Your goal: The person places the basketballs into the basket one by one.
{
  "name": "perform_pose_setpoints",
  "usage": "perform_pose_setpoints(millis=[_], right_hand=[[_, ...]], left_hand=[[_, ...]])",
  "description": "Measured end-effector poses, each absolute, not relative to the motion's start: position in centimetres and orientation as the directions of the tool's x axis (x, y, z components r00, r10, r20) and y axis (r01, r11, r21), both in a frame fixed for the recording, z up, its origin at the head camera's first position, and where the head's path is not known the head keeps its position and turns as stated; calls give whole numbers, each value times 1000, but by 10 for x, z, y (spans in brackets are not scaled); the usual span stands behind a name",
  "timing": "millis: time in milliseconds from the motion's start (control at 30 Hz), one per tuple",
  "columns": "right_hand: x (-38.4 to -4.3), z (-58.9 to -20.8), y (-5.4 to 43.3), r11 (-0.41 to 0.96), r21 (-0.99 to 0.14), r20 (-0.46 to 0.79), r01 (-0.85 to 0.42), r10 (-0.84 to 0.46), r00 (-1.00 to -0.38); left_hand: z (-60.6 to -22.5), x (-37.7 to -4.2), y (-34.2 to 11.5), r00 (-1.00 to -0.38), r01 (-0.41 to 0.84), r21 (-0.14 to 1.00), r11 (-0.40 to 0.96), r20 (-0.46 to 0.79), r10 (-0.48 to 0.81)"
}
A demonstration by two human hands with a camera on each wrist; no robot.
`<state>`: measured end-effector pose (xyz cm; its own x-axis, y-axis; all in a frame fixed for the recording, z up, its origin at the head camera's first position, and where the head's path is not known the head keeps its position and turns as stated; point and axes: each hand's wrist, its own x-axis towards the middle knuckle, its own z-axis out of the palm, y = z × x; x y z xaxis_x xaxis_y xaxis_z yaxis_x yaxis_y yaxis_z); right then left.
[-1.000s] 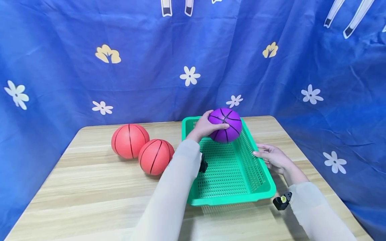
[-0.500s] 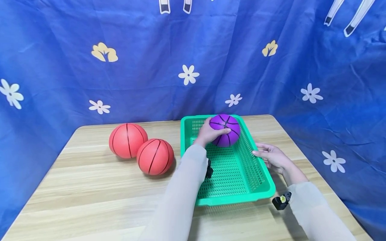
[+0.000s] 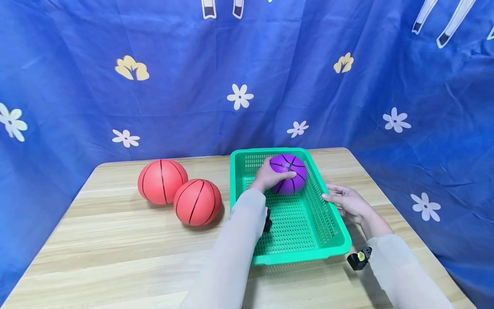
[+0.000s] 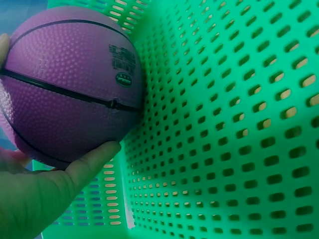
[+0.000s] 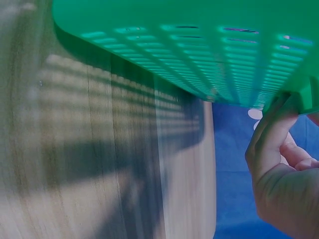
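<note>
A purple toy basketball (image 3: 290, 164) with black lines sits low inside the far end of a green perforated plastic basket (image 3: 305, 256). My left hand (image 3: 266, 176) grips it from the left, thumb across its near side. In the left wrist view, the ball (image 4: 75, 84) appears right at the basket's wall (image 4: 224, 114), the thumb along its lower side. My right hand (image 3: 349, 204) holds the basket's right rim, thumb on the edge. The right wrist view shows the right hand's fingers (image 5: 266, 139) against the outside of the basket (image 5: 199, 55), under its rim.
Two red basketballs (image 3: 162, 182) (image 3: 197, 202) stand side by side on the wooden table (image 3: 115, 249), left of the basket. Behind the table hangs a blue curtain (image 3: 185, 107) with white flowers; it also runs along the right side.
My left hand has lowered the purple basketball from above the basket's far end down into it. The right hand keeps its hold on the rim. The red basketballs stay in place.
</note>
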<state>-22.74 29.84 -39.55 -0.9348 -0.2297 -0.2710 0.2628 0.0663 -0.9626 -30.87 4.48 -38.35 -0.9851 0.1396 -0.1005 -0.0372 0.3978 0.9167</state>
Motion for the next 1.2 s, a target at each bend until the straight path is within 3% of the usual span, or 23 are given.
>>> perform_pose_setpoints(millis=[300, 600, 933, 1200], right_hand=[[-228, -396, 299, -14, -955, -284, 296, -247, -927], [-225, -394, 298, 110, -963, -264, 245, -220, -939], [-224, -393, 299, 137, -964, -255, 229, -219, -942], [-222, -391, 297, 91, -966, -258, 243, -235, -937]], left_hand=[[-382, -307, 45, -980, -55, 902, 428, -130, 149], [-371, -308, 38, -977, -41, 890, 454, -130, 167], [-332, -313, 20, -984, 4, 877, 480, -83, 160], [-300, -315, -9, -983, 116, 841, 529, 20, 184]])
